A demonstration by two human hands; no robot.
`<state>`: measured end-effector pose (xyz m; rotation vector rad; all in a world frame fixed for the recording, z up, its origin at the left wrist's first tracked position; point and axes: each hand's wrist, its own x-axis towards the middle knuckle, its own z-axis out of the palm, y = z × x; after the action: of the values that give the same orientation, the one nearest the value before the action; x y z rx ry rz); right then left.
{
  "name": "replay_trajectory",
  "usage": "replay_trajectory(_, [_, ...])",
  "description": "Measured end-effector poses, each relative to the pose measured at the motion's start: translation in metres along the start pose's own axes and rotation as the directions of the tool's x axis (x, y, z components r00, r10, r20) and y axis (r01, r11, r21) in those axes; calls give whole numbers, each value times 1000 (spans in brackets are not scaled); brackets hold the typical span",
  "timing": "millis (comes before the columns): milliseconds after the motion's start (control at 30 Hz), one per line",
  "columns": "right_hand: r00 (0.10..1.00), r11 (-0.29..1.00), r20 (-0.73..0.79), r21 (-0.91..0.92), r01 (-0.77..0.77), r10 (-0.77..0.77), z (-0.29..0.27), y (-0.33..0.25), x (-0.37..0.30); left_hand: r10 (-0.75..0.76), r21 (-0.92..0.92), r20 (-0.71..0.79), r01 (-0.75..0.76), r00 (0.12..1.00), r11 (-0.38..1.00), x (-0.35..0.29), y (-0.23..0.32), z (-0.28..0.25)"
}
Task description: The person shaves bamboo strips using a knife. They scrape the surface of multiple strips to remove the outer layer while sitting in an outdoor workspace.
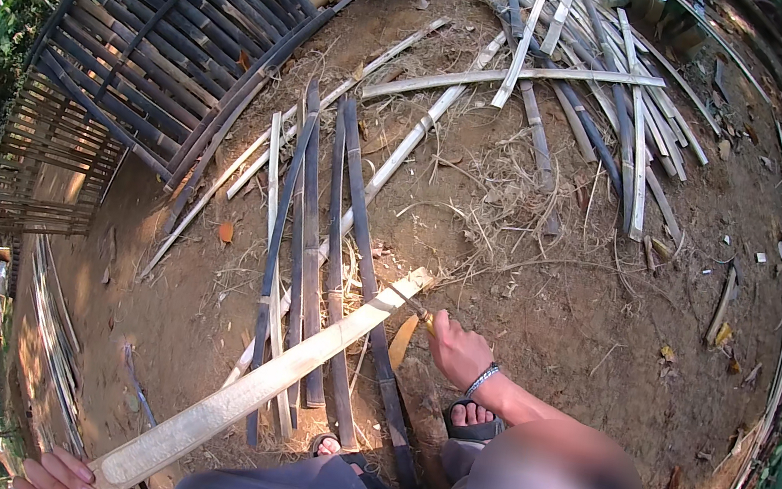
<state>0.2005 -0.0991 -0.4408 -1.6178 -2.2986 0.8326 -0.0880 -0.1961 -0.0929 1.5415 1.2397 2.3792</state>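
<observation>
A long, pale split bamboo slat (253,391) runs slantwise from the lower left to the middle of the view. My left hand (58,476) is closed round its near end. Close to the far end, my right hand (463,352) grips a small knife (428,322) with a yellowish handle. The knife's thin dark blade lies against the slat's edge; its exact contact is too small to tell. Several dark bamboo strips (338,262) lie on the ground beneath the slat, pointing away from me.
A heap of split bamboo (625,97) lies at the far right amid shavings (496,220). At the far left stands a dark bamboo slatted rack (155,32), beside a lighter woven panel (55,156). My sandalled feet (471,419) are close below my hands. More thin strips (52,346) lie left.
</observation>
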Motion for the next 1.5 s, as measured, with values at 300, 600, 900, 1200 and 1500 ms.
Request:
replay_trajectory(300, [992, 993, -64, -34, 110, -112, -7, 6, 1, 20, -15, 29, -20, 999, 1000, 2, -3, -1])
replay_trajectory(600, [998, 994, 62, -108, -12, 19, 8, 23, 4, 33, 4, -19, -33, 999, 999, 1, -4, 6])
replay_trajectory(900, [995, 991, 59, -110, -74, 81, 31, 56, 15, 17, 26, -81, -15, 997, 1000, 2, -6, 10])
replay_trajectory(1200, [989, 992, 74, -8, -124, 125, 35, 44, 11, -13, -31, -47, 11, 999, 999, 2, -8, 3])
replay_trajectory(1500, [998, 983, 57, 177, -37, 27, -1, -12, -9, 34, 31, -82, -32, 996, 999, -3, -5, 9])
